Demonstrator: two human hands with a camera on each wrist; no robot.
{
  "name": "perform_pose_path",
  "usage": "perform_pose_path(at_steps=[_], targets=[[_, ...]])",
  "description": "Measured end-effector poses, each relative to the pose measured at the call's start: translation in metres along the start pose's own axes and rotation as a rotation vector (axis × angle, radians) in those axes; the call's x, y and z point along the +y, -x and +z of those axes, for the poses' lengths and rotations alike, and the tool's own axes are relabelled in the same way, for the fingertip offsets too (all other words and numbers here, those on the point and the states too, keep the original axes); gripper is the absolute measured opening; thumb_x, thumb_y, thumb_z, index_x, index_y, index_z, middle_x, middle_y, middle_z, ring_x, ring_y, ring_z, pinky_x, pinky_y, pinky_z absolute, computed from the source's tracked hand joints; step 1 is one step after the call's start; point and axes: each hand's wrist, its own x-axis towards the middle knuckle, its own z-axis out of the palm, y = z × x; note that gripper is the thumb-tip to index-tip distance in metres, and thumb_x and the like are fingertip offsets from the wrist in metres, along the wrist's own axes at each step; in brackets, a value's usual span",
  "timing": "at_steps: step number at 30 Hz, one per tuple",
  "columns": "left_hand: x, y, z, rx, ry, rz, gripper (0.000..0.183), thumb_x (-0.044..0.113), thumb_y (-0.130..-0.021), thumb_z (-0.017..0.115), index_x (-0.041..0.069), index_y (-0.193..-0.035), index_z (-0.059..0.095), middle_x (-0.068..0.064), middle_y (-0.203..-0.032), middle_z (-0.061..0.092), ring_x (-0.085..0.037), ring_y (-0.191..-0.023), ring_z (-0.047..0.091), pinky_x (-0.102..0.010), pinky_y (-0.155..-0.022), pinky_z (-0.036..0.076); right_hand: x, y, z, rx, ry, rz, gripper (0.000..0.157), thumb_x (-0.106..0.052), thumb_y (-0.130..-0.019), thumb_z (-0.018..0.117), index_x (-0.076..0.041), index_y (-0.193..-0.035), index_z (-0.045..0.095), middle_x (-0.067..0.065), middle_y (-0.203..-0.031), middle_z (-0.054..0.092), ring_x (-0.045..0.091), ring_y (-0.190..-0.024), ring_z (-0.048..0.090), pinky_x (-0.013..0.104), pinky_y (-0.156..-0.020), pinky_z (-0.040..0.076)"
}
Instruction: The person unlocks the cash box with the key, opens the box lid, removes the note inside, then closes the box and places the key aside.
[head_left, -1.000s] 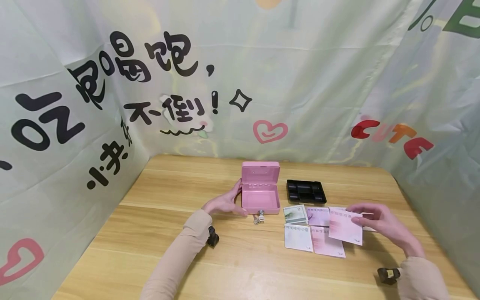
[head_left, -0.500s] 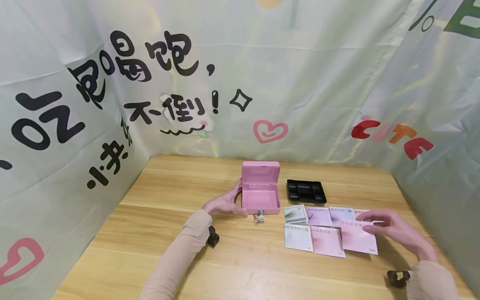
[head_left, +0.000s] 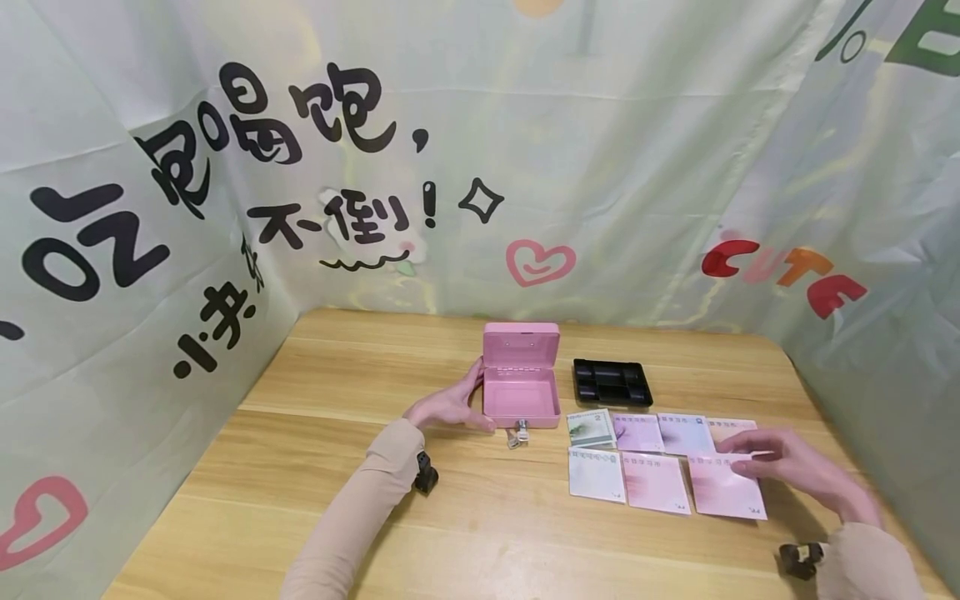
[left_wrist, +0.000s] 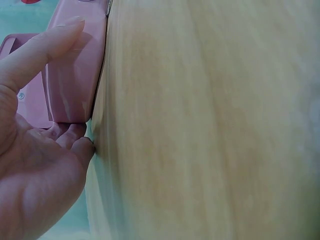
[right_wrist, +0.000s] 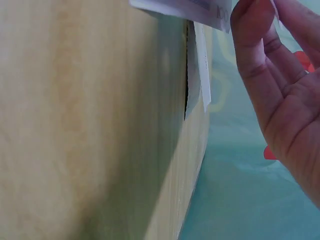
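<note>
In the head view, my left hand (head_left: 446, 406) holds the left side of an open pink cash box (head_left: 521, 346). The left wrist view shows the thumb across the box's side and the other fingers (left_wrist: 75, 132) curled behind its end. My right hand (head_left: 798, 473) pinches the upper right edge of a pink banknote (head_left: 724, 492) between thumb and fingers, at the right end of the front row of notes. In the right wrist view, that banknote (right_wrist: 185, 10) reads 100, and its near edge stands over the tabletop.
A black compartment tray (head_left: 612, 404) lies right of the box. Several banknotes lie in two rows, among them a green note (head_left: 591, 427), purple note (head_left: 636, 433), blue note (head_left: 684, 433) and pink note (head_left: 656, 483). A silver lock (head_left: 522, 432) with keys (head_left: 513, 439) is at the box's front.
My right hand has carried the pink banknote right and toward me, lowering it beside the other pink note. The blue and orange-pink notes behind are now uncovered. My left hand has stayed put.
</note>
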Motion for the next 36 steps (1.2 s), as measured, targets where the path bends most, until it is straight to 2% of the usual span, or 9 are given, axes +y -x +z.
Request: perform_pose_path(at_steps=[7,15,27,36], targets=[[-0.0003,-0.0007,0.0002,0.001,-0.004,0.009,0.13,0.01,-0.077,0.084,0.013,-0.161,-0.015,-0.016,-0.171,0.002,-0.032,-0.159,0.005,-0.054,-0.13,0.007,0.0034,-0.0041,0.0031,-0.035,-0.004,0.006,0.018,0.004,-0.09,0.065,0.0,-0.107,0.072,-0.023,-0.103,0.07,-0.011,-0.094,0.06,0.012,-0.073,0.051],[-0.0008,-0.0009,0.0003,0.0,-0.015,0.029,0.13,0.01,-0.077,0.084,0.009,-0.16,-0.016,-0.018,-0.17,0.002,-0.035,-0.158,0.006,-0.056,-0.129,0.008,0.0074,-0.0063,0.0059,-0.043,0.025,-0.008,0.016,0.004,-0.088,0.068,0.001,-0.104,0.072,-0.026,-0.099,0.068,-0.012,-0.09,0.057,0.011,-0.07,0.049],[-0.0013,-0.0008,0.0002,-0.005,-0.009,0.006,0.131,0.011,-0.077,0.084,0.011,-0.16,-0.017,-0.015,-0.171,0.0,-0.032,-0.159,0.004,-0.053,-0.13,0.008,0.0048,-0.0083,0.0076,-0.05,0.031,0.112,0.024,-0.003,-0.088,0.072,0.011,-0.106,0.068,-0.02,-0.091,0.068,-0.012,-0.083,0.054,0.013,-0.067,0.045],[-0.0006,-0.0007,0.0003,-0.001,-0.006,0.021,0.13,0.01,-0.077,0.084,0.011,-0.16,-0.017,-0.016,-0.171,0.0,-0.034,-0.159,0.005,-0.055,-0.13,0.008,0.0065,-0.0052,0.0066,-0.042,0.005,0.153,0.029,-0.004,-0.09,0.07,0.017,-0.109,0.064,-0.018,-0.089,0.068,-0.009,-0.079,0.056,0.017,-0.062,0.05]])
